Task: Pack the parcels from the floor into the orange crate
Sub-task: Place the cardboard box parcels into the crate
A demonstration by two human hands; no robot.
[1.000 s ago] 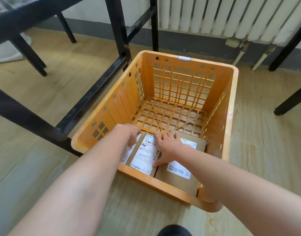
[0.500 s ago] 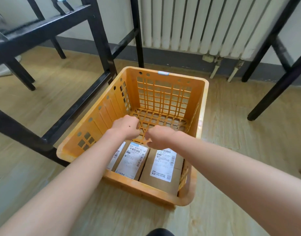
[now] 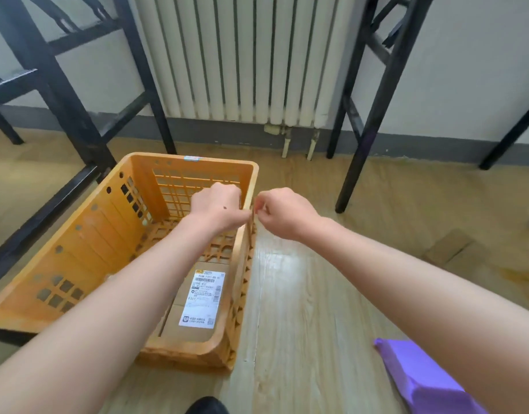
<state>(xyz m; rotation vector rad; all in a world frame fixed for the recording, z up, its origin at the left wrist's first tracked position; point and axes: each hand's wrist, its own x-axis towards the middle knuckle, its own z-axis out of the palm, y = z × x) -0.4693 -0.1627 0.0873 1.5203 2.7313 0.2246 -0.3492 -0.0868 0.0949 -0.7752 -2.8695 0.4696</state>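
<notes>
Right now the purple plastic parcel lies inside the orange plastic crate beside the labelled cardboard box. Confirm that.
Not quite. The head view shows the purple plastic parcel on the wooden floor, outside the orange plastic crate. The labelled cardboard box is inside.

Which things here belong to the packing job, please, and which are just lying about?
For the job: orange crate, labelled cardboard parcel inside it, purple parcel and brown box on the floor.

Just around: radiator, black table frames.

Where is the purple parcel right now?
In the head view the purple parcel lies on the floor at lower right, outside the orange crate, under the right forearm.
</notes>
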